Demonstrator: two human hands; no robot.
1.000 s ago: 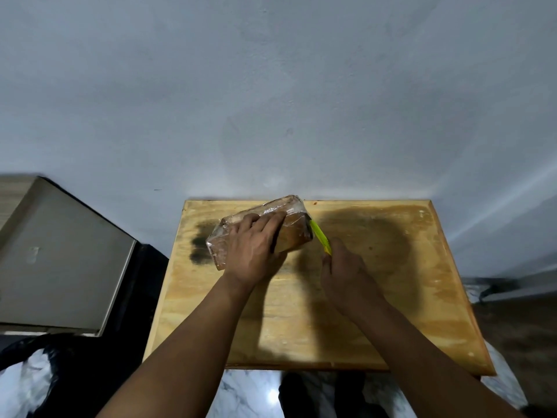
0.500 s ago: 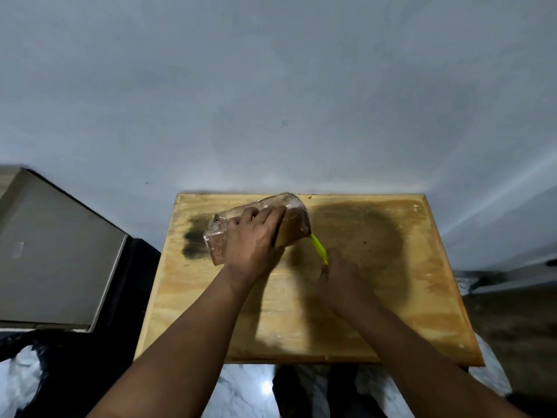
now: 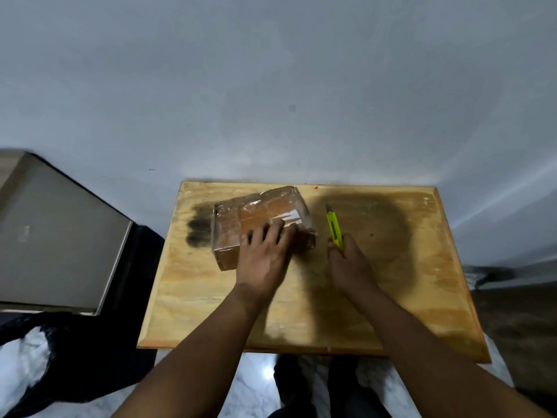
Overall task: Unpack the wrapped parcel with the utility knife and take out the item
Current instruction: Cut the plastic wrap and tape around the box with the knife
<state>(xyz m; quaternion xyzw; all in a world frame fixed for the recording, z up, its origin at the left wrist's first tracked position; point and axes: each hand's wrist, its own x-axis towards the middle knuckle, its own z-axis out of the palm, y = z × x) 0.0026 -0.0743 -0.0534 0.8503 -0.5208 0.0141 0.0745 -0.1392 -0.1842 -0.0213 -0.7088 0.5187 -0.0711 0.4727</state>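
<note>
A brown cardboard parcel (image 3: 241, 218) wrapped in clear plastic film lies flat on the far left part of the wooden table (image 3: 407, 267). My left hand (image 3: 265, 257) rests on the parcel's near right side with its fingers spread over the top. To the right of the parcel, my right hand (image 3: 349, 263) grips the yellow utility knife (image 3: 334, 226) by its lower end. The knife points away from me, its short blade out at the tip, clear of the parcel.
A white wall rises just behind the table. A grey cabinet top (image 3: 57, 236) stands to the left, with a black bag (image 3: 75, 351) below it. Marble floor (image 3: 256, 381) shows under the table's near edge.
The parcel went from tilted on its edge to lying flat. My right hand drew the knife away from the parcel's right end. My left hand slid toward the parcel's near side.
</note>
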